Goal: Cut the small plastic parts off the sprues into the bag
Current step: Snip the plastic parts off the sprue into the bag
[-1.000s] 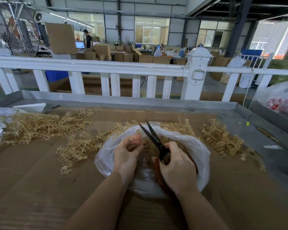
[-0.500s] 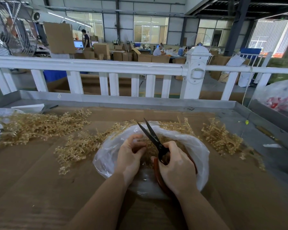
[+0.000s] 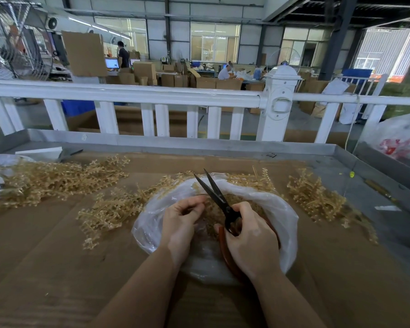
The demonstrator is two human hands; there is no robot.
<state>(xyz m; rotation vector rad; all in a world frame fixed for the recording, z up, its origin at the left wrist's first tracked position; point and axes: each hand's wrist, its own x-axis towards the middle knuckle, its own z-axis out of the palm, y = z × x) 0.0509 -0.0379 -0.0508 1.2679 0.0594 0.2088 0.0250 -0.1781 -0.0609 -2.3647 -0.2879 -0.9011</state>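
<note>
In the head view, a counter (image 3: 45, 268) covered with brown cardboard is seen from above, with a grey metal rim at its far side. In the middle of it a clear plastic bag (image 3: 282, 223) lies open, and small tan plastic parts (image 3: 213, 209) are gathered inside it. The left hand (image 3: 179, 223) is held over the left part of the bag; its fingers (image 3: 194, 202) are curled and pinch something small and tan at their tips, which cannot be told clearly. The right hand (image 3: 249, 237) is closed around the handles of black scissors (image 3: 217, 197), of which the blades are spread apart and point away from the person, over the bag. Under the right hand a reddish-brown curved rim (image 3: 225, 254) is visible inside the bag.

Tan sprues are spread on the cardboard around the bag: a big heap of sprues (image 3: 57, 181) at the far left, a second heap (image 3: 114, 209) just beside the left edge of the bag, and a third heap (image 3: 315, 197) to the right of it. Behind the counter a white railing (image 3: 152, 95) runs across the view. At the right edge another plastic bag with red print (image 3: 398, 140) is seen.
</note>
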